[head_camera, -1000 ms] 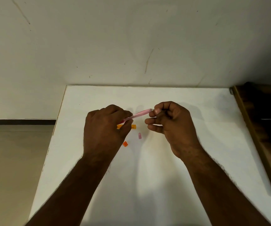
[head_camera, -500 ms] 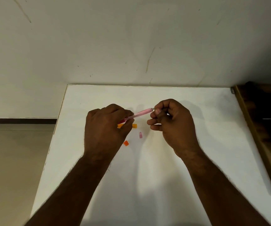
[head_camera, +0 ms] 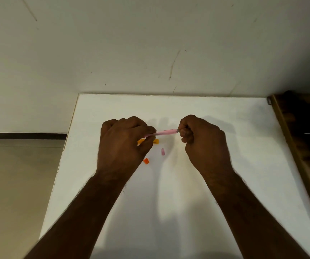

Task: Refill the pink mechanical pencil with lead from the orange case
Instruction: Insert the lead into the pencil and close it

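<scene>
My left hand (head_camera: pixel 124 144) grips the pink mechanical pencil (head_camera: pixel 164 132) near its lower end and holds it above the white table (head_camera: pixel 169 202), slanting up to the right. My right hand (head_camera: pixel 201 141) is curled at the pencil's upper right end, fingertips pinching something there too small to make out. The orange lead case (head_camera: pixel 156 141) lies flat on the table under the pencil, partly hidden by my left hand. Its small orange cap (head_camera: pixel 146 161) lies nearer to me. A small pink pencil cap (head_camera: pixel 163 151) lies to the right of that.
The table stands against a pale wall (head_camera: pixel 150 43). Its left edge drops to a tiled floor (head_camera: pixel 10 184). A dark wooden piece of furniture (head_camera: pixel 303 146) borders the table on the right.
My right hand has curled tighter and shifted slightly up at the pencil's end. The left hand and pencil have stayed almost still.
</scene>
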